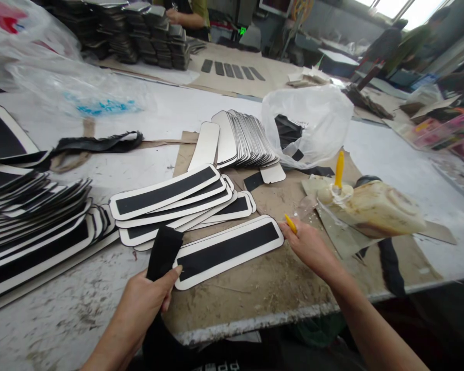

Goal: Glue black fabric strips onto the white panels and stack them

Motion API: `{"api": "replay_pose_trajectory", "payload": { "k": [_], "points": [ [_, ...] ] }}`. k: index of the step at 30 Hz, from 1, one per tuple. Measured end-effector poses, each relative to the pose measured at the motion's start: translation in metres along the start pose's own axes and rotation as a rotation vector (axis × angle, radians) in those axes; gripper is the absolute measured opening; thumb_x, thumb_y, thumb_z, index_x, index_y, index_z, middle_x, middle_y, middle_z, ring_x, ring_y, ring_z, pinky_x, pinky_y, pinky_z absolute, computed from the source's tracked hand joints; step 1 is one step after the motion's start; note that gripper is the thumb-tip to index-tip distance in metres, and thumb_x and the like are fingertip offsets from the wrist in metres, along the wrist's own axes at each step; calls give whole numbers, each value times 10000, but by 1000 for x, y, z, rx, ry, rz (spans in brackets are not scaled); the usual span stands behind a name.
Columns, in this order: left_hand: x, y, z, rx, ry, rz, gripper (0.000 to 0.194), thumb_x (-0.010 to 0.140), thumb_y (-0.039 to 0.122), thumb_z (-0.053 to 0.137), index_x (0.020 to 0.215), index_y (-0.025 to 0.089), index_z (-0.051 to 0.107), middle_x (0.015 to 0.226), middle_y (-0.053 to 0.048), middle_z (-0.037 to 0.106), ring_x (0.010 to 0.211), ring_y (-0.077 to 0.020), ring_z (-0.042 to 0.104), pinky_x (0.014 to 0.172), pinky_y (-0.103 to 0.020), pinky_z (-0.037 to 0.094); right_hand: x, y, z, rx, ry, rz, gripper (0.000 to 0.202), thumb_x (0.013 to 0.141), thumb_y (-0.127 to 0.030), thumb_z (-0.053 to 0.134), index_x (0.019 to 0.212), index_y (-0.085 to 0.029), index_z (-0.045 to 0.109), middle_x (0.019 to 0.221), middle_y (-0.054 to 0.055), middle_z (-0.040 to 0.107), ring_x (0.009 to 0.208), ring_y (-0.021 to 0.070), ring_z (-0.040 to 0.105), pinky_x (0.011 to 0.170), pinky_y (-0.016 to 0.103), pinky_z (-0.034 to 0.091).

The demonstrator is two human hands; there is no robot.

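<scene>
My left hand (152,291) is closed around black fabric strips (165,252), its thumb on the left end of a white board with a black strip (228,251). At the board's right end is my right hand (303,239), its fingers closed on a yellow-handled tool (291,224) whose far end is hidden. Behind the board lies a fanned pile of similar boards (170,193). A row of plain white boards (243,139) leans farther back. To the right, a yellow brush handle (339,170) stands upright in a glue-crusted plastic container (382,208).
More striped boards (38,242) are stacked at the left. Plastic bags lie at the back left (81,87) and behind the container (313,121). Brown cardboard (255,304) covers the front table edge. Across the table, a person (189,19) stands by dark stacks (139,33).
</scene>
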State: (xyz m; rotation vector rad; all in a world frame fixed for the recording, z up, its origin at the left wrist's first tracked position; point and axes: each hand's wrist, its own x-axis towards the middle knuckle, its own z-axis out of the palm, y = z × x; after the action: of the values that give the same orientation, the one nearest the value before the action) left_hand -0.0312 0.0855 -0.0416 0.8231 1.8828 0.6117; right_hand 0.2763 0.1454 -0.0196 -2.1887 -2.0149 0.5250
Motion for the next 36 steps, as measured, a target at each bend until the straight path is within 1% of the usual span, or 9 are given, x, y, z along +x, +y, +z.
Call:
{"api": "replay_pose_trajectory", "payload": {
  "k": [4,9,12,15,18,20,24,29,36],
  "points": [
    [3,-7,-1,-5,-19,35,513,619,565,582,290,215,400,298,-22,412,380,-143,399,527,-293,332,-5,-6,-1,248,65,0,327,833,-480,438,717,-189,532,661,29,598,633,179,552,593,265,363],
    [1,-10,-2,-112,-47,35,460,603,543,631,371,200,433,319,-18,441,355,-131,379,443,-272,291,-14,-11,-5,485,-51,80,430,747,-564,555,570,-196,421,488,-50,385,462,102,379,446,230,291],
    [-4,-8,-6,-311,-48,63,388,590,520,691,579,158,552,360,34,433,364,-107,348,408,-239,253,-20,-9,-7,647,-69,124,424,746,-571,585,630,-190,438,517,-56,380,455,87,363,412,210,288],
    [-10,-8,-13,-504,-33,87,439,611,506,721,804,131,599,407,76,405,385,-80,305,399,-208,210,-26,-9,-10,761,-69,148,421,736,-575,617,689,-184,468,536,-56,379,447,77,349,388,196,274],
    [-14,-9,-21,-545,-53,92,399,660,520,695,646,145,559,392,70,367,385,-68,281,403,-211,207,-30,-15,-14,860,-63,161,427,718,-567,647,694,-186,457,533,-62,356,433,69,324,366,188,256],
    [-16,-9,-25,-525,-89,91,445,669,522,690,513,170,466,369,57,353,379,-66,282,408,-217,215,-32,-21,-14,915,-76,162,429,710,-562,658,697,-187,451,531,-64,352,429,66,317,360,185,253],
    [-18,-8,-30,-553,-149,65,486,624,484,736,465,183,389,373,59,343,375,-55,272,396,-209,201,-34,-32,-9,863,-96,144,437,716,-587,631,681,-187,458,504,-62,379,420,70,337,370,190,264],
    [-17,-8,-32,-663,-62,38,416,533,421,804,562,161,480,444,67,384,390,-45,267,364,-184,195,-37,-44,-7,632,-136,160,471,736,-618,565,578,-196,428,395,-48,402,371,78,348,376,206,265],
    [-18,-5,-33,-721,9,10,413,482,369,834,540,164,481,428,78,383,365,-42,274,327,-176,207,-37,-53,-5,655,-136,89,461,738,-619,538,583,-201,417,415,-54,388,390,84,346,390,213,272]
  ]
}}
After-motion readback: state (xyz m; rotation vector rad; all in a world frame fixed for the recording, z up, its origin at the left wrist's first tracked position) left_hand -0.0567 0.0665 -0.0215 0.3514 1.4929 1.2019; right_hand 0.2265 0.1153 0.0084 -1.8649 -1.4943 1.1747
